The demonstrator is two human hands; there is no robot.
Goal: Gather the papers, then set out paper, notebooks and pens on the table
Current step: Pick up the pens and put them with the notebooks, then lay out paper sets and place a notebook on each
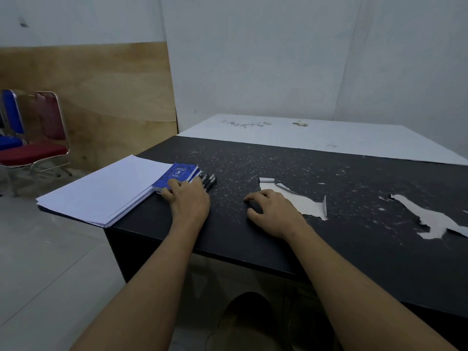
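Observation:
A stack of white paper (pixel 101 191) lies on the left corner of the black table (pixel 329 239), overhanging its edge. A small pile of blue spiral notebooks (pixel 177 174) sits against the stack's right side. Several black pens (pixel 209 180) lie side by side just right of the notebooks. My left hand (pixel 188 198) rests palm down, fingers spread over the near end of the notebooks and the pens. My right hand (pixel 272 210) lies on the bare tabletop farther right with fingers loosely curled, holding nothing.
The table's black surface is peeled in pale patches (pixel 304 202) beside my right hand and farther right (pixel 425 219). A white tabletop (pixel 316 135) adjoins at the back. Red (pixel 38 138) and blue (pixel 10 122) chairs stand at left before a plywood board (pixel 101 97).

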